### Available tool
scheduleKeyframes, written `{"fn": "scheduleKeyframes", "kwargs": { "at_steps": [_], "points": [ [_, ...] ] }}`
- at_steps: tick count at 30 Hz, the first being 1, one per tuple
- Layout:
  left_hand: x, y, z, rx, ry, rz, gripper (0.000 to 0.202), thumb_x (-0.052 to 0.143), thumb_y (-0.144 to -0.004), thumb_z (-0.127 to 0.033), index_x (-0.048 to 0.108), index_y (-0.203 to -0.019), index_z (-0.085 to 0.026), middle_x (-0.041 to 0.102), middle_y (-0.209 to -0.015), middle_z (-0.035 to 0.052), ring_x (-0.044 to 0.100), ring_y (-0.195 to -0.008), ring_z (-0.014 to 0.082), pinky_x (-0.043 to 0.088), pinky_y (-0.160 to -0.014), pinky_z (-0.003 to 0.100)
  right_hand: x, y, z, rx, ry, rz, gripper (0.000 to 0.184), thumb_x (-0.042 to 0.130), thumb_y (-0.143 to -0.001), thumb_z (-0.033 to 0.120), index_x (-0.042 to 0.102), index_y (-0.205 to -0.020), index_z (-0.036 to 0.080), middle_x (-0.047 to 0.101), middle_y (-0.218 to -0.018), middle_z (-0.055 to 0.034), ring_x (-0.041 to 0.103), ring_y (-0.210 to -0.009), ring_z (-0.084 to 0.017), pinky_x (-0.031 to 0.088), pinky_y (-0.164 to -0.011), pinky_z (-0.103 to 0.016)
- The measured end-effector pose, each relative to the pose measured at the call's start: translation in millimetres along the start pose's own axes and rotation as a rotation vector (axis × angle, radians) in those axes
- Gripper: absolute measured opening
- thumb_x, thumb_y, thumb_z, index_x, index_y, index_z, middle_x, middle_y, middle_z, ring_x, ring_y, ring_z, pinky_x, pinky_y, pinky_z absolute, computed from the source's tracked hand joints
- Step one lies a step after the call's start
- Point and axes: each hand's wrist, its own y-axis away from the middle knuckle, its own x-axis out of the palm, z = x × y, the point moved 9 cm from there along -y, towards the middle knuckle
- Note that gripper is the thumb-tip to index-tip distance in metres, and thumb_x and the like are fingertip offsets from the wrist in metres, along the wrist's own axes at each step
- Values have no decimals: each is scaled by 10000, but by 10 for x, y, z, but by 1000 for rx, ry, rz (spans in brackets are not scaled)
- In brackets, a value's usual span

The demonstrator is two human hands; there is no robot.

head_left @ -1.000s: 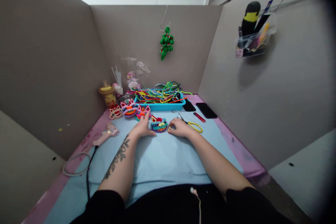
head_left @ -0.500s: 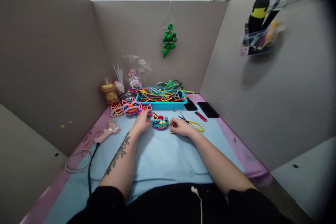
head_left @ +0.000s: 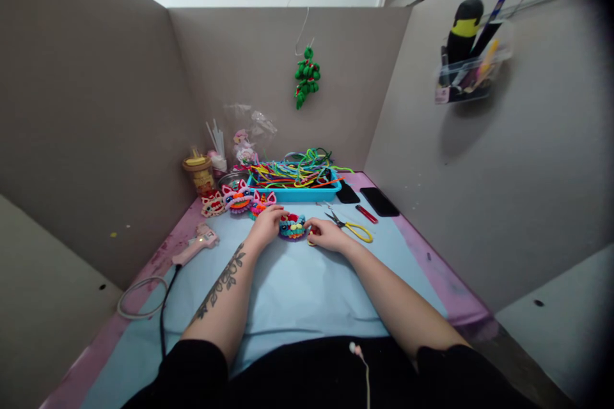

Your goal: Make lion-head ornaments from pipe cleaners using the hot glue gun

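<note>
A teal fuzzy-wire lion head point(head_left: 293, 227) with a red top, pale-yellow nose and purple lower edge rests on the blue cloth between my hands. My left hand point(head_left: 268, 227) has its fingers bent onto the head's left side, covering the ear there. My right hand point(head_left: 329, 234) is closed on a small red-and-yellow piece point(head_left: 313, 234), mostly hidden by the fingers, and its index finger reaches the head's right edge. Left of my left hand sit a pink-and-orange lion head point(head_left: 260, 202), a lilac one point(head_left: 237, 198) and a cream-and-red one point(head_left: 212, 204).
Behind stands a blue tray point(head_left: 297, 194) of coloured fuzzy wires. On the right lie yellow-handled scissors point(head_left: 359, 231), a red cutter point(head_left: 366, 213) and a black phone point(head_left: 380, 202). A pink corded tool point(head_left: 196, 246) lies left, near a brown cup point(head_left: 199, 174). Grey partitions enclose the table.
My left hand has moved right, from the pink-and-orange lion head to the teal one. My right hand has shifted slightly left against the teal head, still with the small piece. The view has tilted slightly.
</note>
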Motion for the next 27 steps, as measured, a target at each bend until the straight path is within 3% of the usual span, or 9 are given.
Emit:
{"fn": "scheduleKeyframes", "kwargs": {
  "at_steps": [9, 21, 24, 27],
  "points": [
    [51, 6, 12, -10, 24, 78, 466, 389, -715, -23, 690, -1023, -201, 603, -1185, 73, 572, -1063, 205, 429, -965, 366, -12, 1, 29, -2, 29, -12, 276, 553, -677, 153, 605, -944, 204, 564, -616, 44, 505, -582, -107, 368, -562, -206],
    [40, 1, -5, -13, 22, 77, 445, 394, -716, -14, 698, -997, -179, 599, -1183, 102, 559, -1087, 232, 417, -968, 376, -7, -6, 13, -5, 19, -22, 273, 555, -681, 154, 607, -945, 203, 557, -639, 40, 501, -596, -106, 368, -571, -208],
    [-30, 7, 6, -44, 76, 44, 511, 397, -716, -4, 615, -1138, -191, 581, -1217, 83, 539, -1115, 206, 408, -971, 355, -3, -14, -9, -7, 3, -19, 279, 561, -681, 157, 605, -952, 205, 540, -629, 47, 500, -592, -103, 366, -566, -205],
    [-46, 59, 146, -184, 87, 56, 656, 484, -685, -34, 419, -1323, -172, 576, -1206, 108, 586, -1012, 198, 461, -872, 313, -10, -19, -44, 12, -17, -19, 276, 567, -681, 163, 592, -953, 200, 536, -632, 50, 501, -590, -100, 366, -561, -202]
  ]
}}
